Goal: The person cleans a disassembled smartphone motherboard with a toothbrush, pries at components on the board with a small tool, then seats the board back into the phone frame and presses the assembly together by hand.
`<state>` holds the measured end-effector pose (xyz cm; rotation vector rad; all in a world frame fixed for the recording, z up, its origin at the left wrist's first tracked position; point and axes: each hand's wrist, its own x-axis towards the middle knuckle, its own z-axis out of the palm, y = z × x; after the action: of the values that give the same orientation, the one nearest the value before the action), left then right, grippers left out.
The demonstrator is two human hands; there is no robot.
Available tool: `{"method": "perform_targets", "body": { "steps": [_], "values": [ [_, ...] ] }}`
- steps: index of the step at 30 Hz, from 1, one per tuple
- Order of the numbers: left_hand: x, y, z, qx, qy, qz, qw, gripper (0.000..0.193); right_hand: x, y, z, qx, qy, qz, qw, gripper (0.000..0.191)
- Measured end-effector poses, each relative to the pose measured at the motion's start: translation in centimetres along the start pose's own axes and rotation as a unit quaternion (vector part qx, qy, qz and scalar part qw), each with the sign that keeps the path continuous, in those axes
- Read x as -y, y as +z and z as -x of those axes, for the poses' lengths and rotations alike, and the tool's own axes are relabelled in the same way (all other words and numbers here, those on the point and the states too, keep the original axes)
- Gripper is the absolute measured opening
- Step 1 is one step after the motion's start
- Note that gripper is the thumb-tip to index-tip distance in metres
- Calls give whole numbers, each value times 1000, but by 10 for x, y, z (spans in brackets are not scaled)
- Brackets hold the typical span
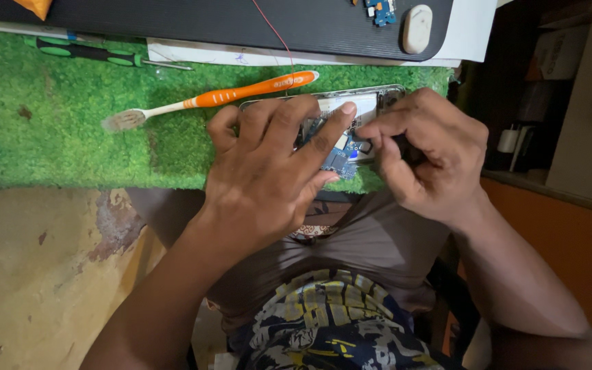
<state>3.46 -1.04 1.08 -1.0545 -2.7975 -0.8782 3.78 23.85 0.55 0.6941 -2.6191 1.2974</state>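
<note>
Green turf mat (63, 130) on workbench

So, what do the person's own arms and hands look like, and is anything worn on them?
Both arms are bare up to the frame edge: no sleeves, no watch and no bracelet show. The left hand and the right hand wear no gloves, and no rings are visible. The nails are short and unpainted. Lower down, brown cloth and a dark printed garment cover the lap.

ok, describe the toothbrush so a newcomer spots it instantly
Start at the green turf mat on the bench. Along its far side, just left of the opened phone under both hands, lies the toothbrush, bristles pointing left. Its orange-and-white handle sets it apart from the green-and-black screwdriver behind it.
</note>
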Motion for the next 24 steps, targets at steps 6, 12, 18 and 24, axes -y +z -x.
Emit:
{"method": "perform_targets", "body": {
  "steps": [6, 12, 18, 24],
  "values": [
    [0, 1, 0, -1, 1, 1, 1000, 67, -2, -1, -1, 8, 12, -17, 1000, 16],
    [0, 1, -1, 1, 0, 3, 1000, 66, 0, -2, -2, 3, 10, -15, 1000, 16],
    [0, 1, -1, -17, -6, 9, 1000, 66, 1, 0, -5, -62, 35, -4, 997, 8],
    [2, 5, 1, -65, -3, 27, 998, 56, 5, 0, 0, -81, 71, -24, 994, 12]
  ]
}}
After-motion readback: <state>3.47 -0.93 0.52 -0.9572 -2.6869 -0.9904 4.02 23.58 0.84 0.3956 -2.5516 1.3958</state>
